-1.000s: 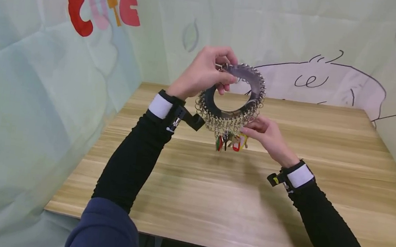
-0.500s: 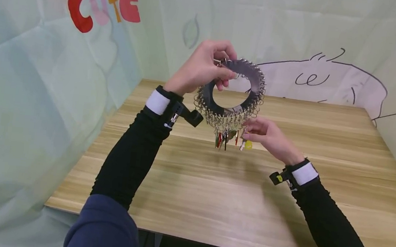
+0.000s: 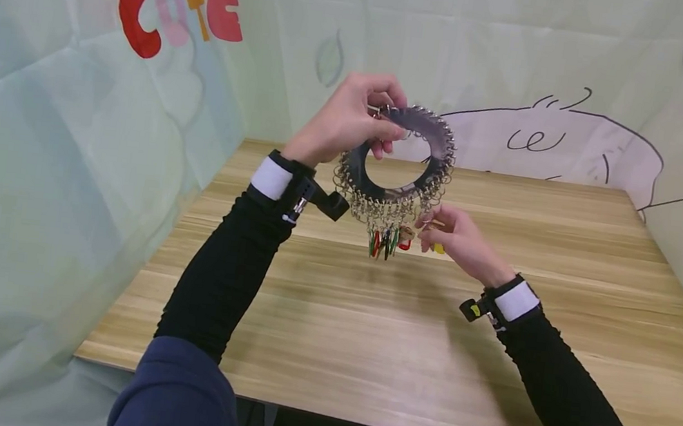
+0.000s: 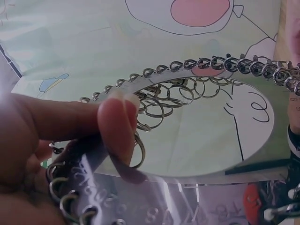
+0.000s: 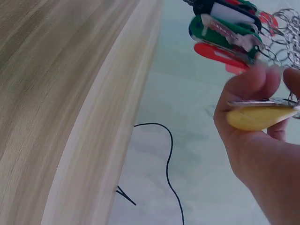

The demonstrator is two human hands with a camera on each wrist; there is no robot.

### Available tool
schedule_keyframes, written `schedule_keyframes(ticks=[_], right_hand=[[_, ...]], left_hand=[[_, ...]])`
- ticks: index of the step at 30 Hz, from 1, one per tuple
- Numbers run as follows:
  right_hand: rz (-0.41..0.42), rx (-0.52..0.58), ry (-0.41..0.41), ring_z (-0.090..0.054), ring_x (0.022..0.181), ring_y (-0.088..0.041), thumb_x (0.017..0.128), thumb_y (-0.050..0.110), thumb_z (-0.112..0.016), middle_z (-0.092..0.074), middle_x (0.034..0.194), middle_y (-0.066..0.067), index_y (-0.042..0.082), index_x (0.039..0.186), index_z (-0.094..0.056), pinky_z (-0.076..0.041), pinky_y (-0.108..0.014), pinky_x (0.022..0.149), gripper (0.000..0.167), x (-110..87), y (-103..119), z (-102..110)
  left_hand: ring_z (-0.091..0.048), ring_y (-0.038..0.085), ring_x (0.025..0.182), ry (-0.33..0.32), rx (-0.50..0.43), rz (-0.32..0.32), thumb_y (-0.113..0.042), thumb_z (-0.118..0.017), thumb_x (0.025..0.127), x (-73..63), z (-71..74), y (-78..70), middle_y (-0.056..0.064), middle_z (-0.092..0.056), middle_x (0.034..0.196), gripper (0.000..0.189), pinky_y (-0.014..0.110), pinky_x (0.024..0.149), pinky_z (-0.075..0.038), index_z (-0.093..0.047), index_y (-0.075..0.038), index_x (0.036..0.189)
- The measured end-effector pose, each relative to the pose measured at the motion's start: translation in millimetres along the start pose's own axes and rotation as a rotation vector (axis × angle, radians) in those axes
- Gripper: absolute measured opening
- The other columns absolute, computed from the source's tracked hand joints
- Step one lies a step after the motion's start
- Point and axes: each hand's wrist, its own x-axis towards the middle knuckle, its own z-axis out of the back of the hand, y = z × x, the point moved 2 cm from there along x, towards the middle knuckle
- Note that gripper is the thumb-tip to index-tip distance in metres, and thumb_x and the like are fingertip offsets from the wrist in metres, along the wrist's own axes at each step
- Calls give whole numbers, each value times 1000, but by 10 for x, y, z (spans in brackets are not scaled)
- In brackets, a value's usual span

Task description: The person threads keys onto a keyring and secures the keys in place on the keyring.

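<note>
My left hand [image 3: 354,120] grips the upper left of a dark, shiny key ring holder [image 3: 439,157], thumb inside the hoop. Small metal hooks and split rings [image 4: 161,112] line its rim. The holder is tilted above the table. Several keys with coloured tags [image 3: 382,244] hang from its bottom. At the lower right of the holder, my right hand [image 3: 460,239] has its fingers curled round a key's ring. That key's yellow tag [image 5: 255,118] lies against the palm side in the right wrist view. Close by hang a green tag [image 5: 199,30] and a red tag [image 5: 215,52].
Beneath the hands is a wood-grain table [image 3: 365,340]. A pale cloth backdrop [image 3: 459,45] with cartoon drawings stands behind it and along its sides. Red and orange letters [image 3: 140,18] are printed on the left part.
My right hand has shifted slightly right of the hanging tags, and the yellow tag has moved right with it, into the hand. The left hand holds the key ring holder in nearly the same place.
</note>
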Motion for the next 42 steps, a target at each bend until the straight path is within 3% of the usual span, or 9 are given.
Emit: schedule_keyframes(ticks=[5,12,17,21,26,30,33,37,42], right_hand=[[-20,-111,15,-62,99,-20,89,19,-68,-58,121,-16,3,128,-51,-52,-33,85,46,57,0,-87],[17,-211,8,-63,91,-15,88,23,-70,-69,106,-10,6,111,-67,-51,-29,83,29,38,-9,-76],[0,-186,-12,-62,99,-14,88,24,-70,-70,106,-11,7,106,-68,-47,-32,92,25,-9,-5,18],[-17,-146,10,-63,107,-14,91,24,-67,-69,117,-12,0,104,-64,-47,-32,97,28,-12,6,40],[-24,-103,25,-64,102,-14,93,12,-60,-62,130,-14,-1,117,-56,-52,-36,89,27,50,-11,-47],[-32,-116,10,-64,89,-15,89,14,-67,-66,109,-13,2,114,-54,-53,-39,82,31,98,-65,-152],[-29,-130,-10,-63,80,-17,86,17,-72,-66,93,-6,4,111,-53,-53,-35,75,33,105,-97,-184],[-24,-80,-13,-66,74,-13,86,17,-72,-73,85,-1,7,119,-53,-51,-29,71,39,81,-98,-155],[-24,-121,-2,-57,60,-7,86,25,-72,-71,69,0,10,120,-61,-46,-28,68,39,41,-74,-88]], left_hand=[[-61,25,57,5,2,-9,10,-62,84,1,-9,-13,17,-66,87,15,31,52,-54,-57,0,95],[-61,23,56,7,15,-5,10,-65,83,-16,-11,-3,17,-65,85,16,32,51,-54,-58,0,94],[-60,21,56,-3,25,6,9,-65,83,-24,17,16,17,-65,86,16,31,51,-54,-58,-1,94],[-61,20,55,-9,20,10,9,-66,83,-31,44,15,17,-64,86,17,31,52,-54,-57,0,94],[-61,21,56,-6,2,15,9,-65,83,-30,59,12,19,-65,87,16,31,52,-54,-57,1,95],[-61,22,56,-6,-1,25,10,-65,83,-36,44,22,19,-66,88,17,30,53,-54,-57,0,94],[-61,23,56,0,3,26,9,-65,83,-40,28,23,20,-66,88,17,30,53,-55,-57,0,95],[-62,23,57,-4,23,19,9,-65,83,-42,24,6,19,-66,89,17,30,53,-55,-57,0,96],[-62,23,57,-29,34,29,9,-65,84,-53,40,-17,17,-66,91,18,30,53,-55,-57,0,98]])
